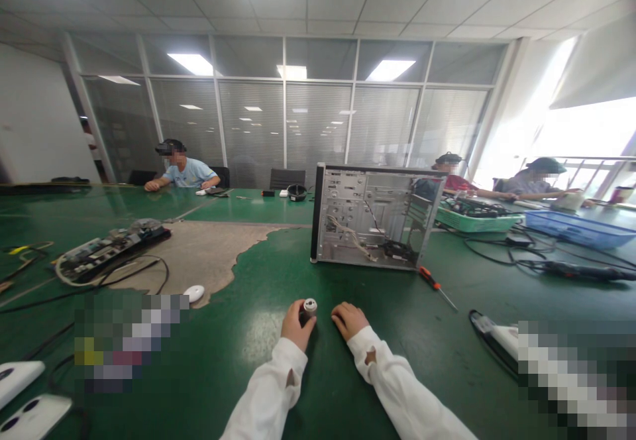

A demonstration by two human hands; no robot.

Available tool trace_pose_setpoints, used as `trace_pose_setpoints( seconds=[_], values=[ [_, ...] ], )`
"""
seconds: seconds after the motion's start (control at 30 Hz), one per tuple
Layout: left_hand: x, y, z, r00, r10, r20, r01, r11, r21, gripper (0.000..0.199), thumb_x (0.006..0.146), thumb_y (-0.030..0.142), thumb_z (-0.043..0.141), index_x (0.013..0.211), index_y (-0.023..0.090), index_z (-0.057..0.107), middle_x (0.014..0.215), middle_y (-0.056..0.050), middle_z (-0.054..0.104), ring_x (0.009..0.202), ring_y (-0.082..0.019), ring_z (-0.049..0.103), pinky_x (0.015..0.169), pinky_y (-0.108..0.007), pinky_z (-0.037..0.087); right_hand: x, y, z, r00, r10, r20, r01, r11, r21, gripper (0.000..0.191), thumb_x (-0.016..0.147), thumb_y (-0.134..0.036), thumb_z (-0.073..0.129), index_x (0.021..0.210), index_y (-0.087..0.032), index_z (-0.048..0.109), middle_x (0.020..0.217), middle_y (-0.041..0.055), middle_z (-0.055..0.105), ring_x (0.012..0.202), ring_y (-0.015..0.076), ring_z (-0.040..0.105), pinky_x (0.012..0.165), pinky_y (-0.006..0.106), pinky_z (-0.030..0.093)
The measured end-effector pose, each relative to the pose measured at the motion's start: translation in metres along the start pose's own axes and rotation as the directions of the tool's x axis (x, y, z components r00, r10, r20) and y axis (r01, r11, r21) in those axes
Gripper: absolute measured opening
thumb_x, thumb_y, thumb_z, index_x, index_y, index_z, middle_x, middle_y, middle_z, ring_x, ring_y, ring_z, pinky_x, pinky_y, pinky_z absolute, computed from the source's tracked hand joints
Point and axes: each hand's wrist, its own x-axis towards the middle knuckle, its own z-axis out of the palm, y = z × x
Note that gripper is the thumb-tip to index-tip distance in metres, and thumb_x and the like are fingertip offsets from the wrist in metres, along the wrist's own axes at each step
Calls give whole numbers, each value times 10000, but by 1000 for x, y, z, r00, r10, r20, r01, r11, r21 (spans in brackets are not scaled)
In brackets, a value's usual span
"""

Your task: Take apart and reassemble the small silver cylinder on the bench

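My left hand (295, 327) is wrapped round a small pale cylinder (310, 305) with dark marks on its top end. The cylinder stands upright on the green table, its lower part partly hidden by my fingers; its exact kind does not show. Across a small gap lies my right hand (350, 320), palm down on the tabletop with its fingers stretched out, holding nothing. Beyond both hands stands an opened computer case (377, 218), its metal frame and some loose cables showing inside. An orange-and-black screwdriver (430, 279) lies beside the case's right corner.
A circuit-board assembly (112, 249) and cables lie on the left, near a white round object (193, 293). At right are a green basket (479, 221) with parts, a blue basket (579, 228) and black cords (527, 259). Several people sit round the table (199, 393).
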Motion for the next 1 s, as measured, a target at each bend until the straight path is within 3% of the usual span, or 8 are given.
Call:
trace_pose_setpoints(
  seconds=[0.27, 0.43, 0.53, 0.67, 0.83, 1.0],
  values=[
    [0, 2, 0, 1000, -11, -15, 10, 1000, -29, 329, 589, 120, 564, 911, 154, 503, 933, -74, 557, 896, -189, 523, 784, -336, 419, 2, 9, 4, 998, -60, -11, 61, 997, 57, 249, 792, -280, 370, 830, -230, 611, 823, 33, 586, 798, 139, 533, 693, 237, 395],
    [0, 1, 0, 1000, -14, -25, 13, 999, -45, 337, 588, 110, 563, 916, 153, 503, 930, -72, 553, 890, -190, 525, 784, -342, 424, 5, 13, 10, 997, -34, -73, 39, 997, 70, 296, 792, -194, 321, 954, -205, 568, 854, 62, 582, 830, 155, 531, 723, 267, 418],
    [0, 0, 1, 999, -10, -43, 8, 998, -59, 364, 565, 62, 548, 915, 155, 514, 921, -65, 547, 888, -187, 524, 782, -338, 428, 2, 11, 6, 985, -16, -170, 36, 993, 115, 326, 778, -150, 303, 1027, -160, 513, 884, 84, 559, 847, 156, 519, 749, 278, 423],
    [0, 2, 0, 999, 12, -50, -16, 996, -82, 427, 535, -18, 461, 908, 169, 553, 908, -53, 532, 862, -169, 531, 744, -301, 449, -8, -8, -11, 937, -101, -335, 185, 956, 229, 392, 752, -182, 359, 1140, -146, 401, 976, 99, 504, 861, 163, 499, 779, 313, 427],
    [0, 10, -4, 993, 53, 104, -52, 999, -17, 406, 542, -21, 412, 843, 170, 607, 801, -33, 589, 762, -145, 556, 725, -270, 449, -22, -47, -29, 930, -284, -232, 333, 918, 215, 475, 739, -205, 404, 1208, -196, 327, 1122, 98, 420, 1032, 197, 401, 876, 348, 372],
    [-4, 18, -4, 974, 39, 224, -40, 999, 2, 296, 594, 45, 423, 777, 177, 616, 699, -10, 636, 693, -144, 580, 695, -257, 450, -31, -55, -31, 934, -272, -232, 318, 929, 190, 365, 744, -204, 386, 1106, -176, 426, 1029, 105, 470, 965, 192, 441, 827, 331, 404]
  ],
)
